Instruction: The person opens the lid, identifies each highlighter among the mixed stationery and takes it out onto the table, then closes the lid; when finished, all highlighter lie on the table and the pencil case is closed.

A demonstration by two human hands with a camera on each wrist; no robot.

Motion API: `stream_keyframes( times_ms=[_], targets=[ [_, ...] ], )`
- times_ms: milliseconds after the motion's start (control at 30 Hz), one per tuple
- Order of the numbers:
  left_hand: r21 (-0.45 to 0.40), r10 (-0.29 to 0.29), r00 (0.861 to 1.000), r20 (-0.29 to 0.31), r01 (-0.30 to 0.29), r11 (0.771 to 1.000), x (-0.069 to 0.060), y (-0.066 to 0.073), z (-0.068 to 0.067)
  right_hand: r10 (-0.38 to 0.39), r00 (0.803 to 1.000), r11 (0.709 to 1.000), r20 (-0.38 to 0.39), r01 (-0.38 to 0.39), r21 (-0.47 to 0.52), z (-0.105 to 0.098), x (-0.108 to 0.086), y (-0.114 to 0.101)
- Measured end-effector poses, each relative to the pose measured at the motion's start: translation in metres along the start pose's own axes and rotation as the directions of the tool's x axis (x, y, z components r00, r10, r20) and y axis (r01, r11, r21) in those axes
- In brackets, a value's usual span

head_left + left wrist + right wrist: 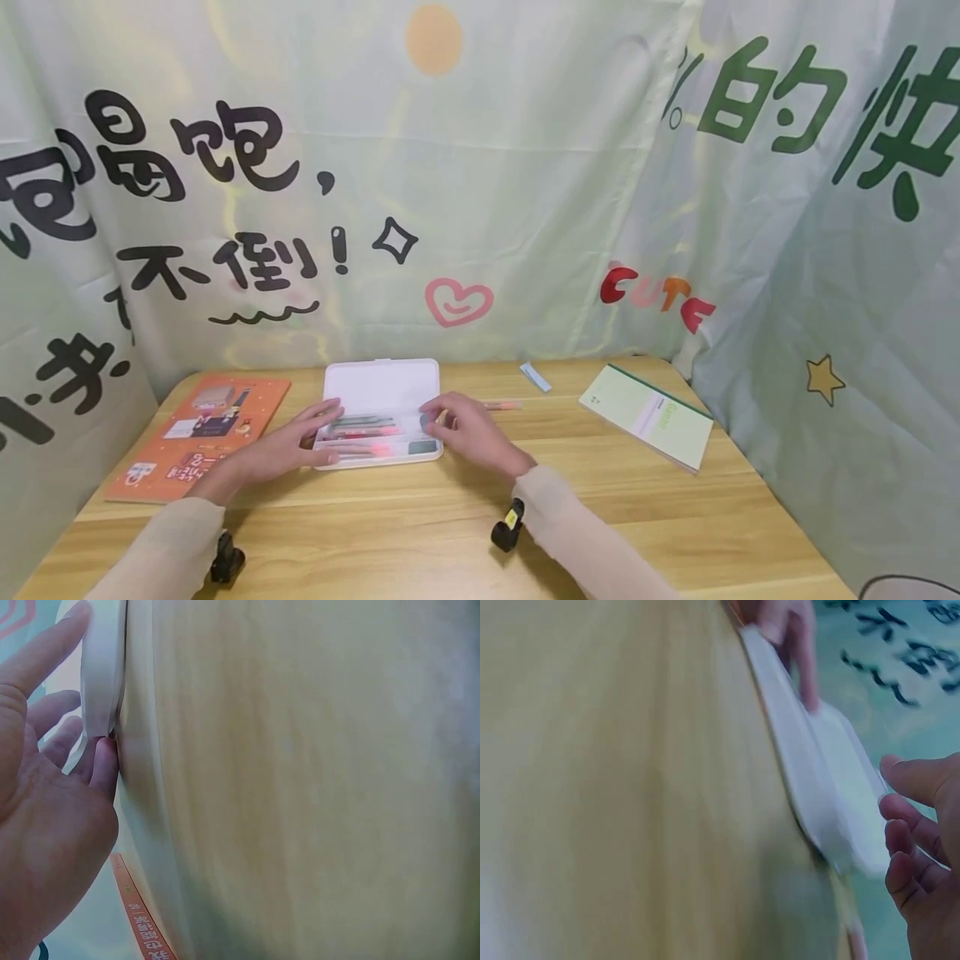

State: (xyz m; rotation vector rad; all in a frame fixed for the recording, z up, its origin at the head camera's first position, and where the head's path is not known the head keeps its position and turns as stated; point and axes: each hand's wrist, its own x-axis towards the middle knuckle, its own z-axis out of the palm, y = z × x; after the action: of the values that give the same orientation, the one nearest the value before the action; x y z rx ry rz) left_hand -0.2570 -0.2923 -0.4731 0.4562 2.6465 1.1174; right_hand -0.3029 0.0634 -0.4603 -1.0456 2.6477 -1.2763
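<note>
A white pencil case (pixel 381 382) lies with its lid raised at the back, pens (pixel 363 432) and other small items inside. My left hand (pixel 288 442) grips the case's left end, thumb at the front corner; in the left wrist view the hand (pixel 56 802) has its fingers bent around the case edge (pixel 103 667). At the right end is my right hand (pixel 472 429), fingertips over the compartments. In the right wrist view this hand (pixel 926 832) has loosely bent fingers beside the case (pixel 802 765), with nothing visible between them; exact contact is unclear.
An orange book (pixel 210 425) lies on the left of the wooden table (pixel 390 533). Behind my right hand is a pinkish pen (pixel 502 406). A small blue item (pixel 536 377) lies farther back, and a light green notebook (pixel 648 417) on the right. Printed curtains (pixel 525 183) surround the table.
</note>
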Motion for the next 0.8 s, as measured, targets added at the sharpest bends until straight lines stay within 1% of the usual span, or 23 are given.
stream_keyframes(
  times_ms=[167,233,333,400,533,633,733,800],
  targets=[
    [0.008,-0.003,1.000,-0.006,0.003,1.000,0.001,-0.001,-0.001,-0.030,0.997,0.999,0.077,0.033,-0.033,0.027,0.005,-0.013],
    [0.012,-0.002,1.000,-0.005,0.003,1.000,0.001,-0.001,0.000,-0.053,0.993,0.997,0.101,0.059,-0.056,0.035,0.007,-0.015],
    [0.013,-0.001,1.000,0.000,0.001,1.000,0.001,0.000,-0.001,-0.086,0.988,0.988,0.129,0.102,-0.117,0.043,0.009,-0.018],
    [0.014,0.000,1.000,0.001,0.000,1.000,0.001,0.001,-0.001,-0.108,0.983,0.972,0.150,0.135,-0.190,0.045,0.010,-0.021],
    [0.015,0.004,1.000,-0.001,-0.004,1.000,0.001,0.002,-0.001,-0.122,0.974,0.925,0.193,0.182,-0.333,0.047,0.011,-0.028],
    [0.016,-0.004,1.000,-0.001,0.004,1.000,0.001,0.002,-0.001,-0.118,0.969,0.893,0.219,0.199,-0.403,0.048,0.012,-0.033],
    [0.013,-0.016,1.000,0.001,0.016,1.000,0.001,0.001,-0.001,-0.096,0.966,0.885,0.238,0.192,-0.424,0.048,0.014,-0.038],
    [0.008,-0.023,1.000,0.001,0.023,1.000,0.001,0.000,-0.001,-0.078,0.965,0.889,0.251,0.181,-0.421,0.048,0.016,-0.041]
  ],
)
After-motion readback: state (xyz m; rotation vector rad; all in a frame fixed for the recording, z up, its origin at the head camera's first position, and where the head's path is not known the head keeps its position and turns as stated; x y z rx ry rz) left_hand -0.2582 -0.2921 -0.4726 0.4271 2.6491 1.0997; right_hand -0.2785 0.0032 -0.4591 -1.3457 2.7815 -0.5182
